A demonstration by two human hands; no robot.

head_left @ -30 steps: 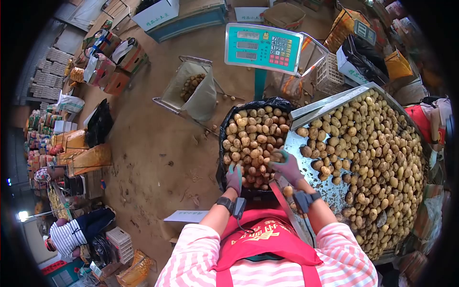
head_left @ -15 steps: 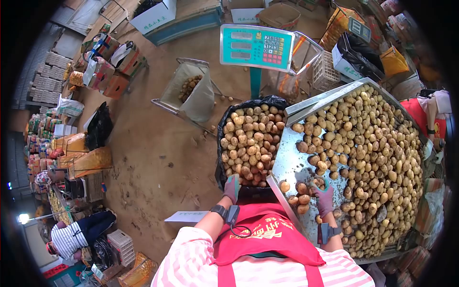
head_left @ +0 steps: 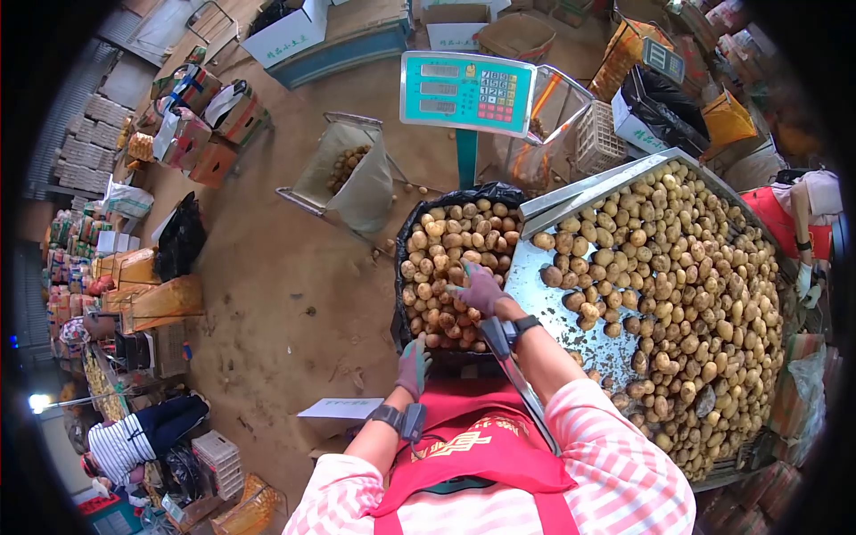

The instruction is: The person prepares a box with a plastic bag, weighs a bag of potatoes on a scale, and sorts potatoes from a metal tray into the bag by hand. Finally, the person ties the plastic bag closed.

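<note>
Grey-gloved fingers (head_left: 465, 272) of the right hand (head_left: 482, 291) are spread loose on the small brown potatoes (head_left: 450, 245) heaped in the black bag-lined bin (head_left: 499, 193), near its right edge. The left hand (head_left: 413, 364) has its fingers curled over the bin's near rim. The shiny metal sorting tray (head_left: 571, 334) touches the bin's right edge.

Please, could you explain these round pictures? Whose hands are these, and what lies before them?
A camera on a person's head looks down, so the striped sleeves and gloved hands are that person's own. The right hand is over the potatoes in a black bag; the left hand is at its near rim. A metal tray at the right holds many more. A scale display stands behind. Whether the fingers hold a potato is unclear.
</note>
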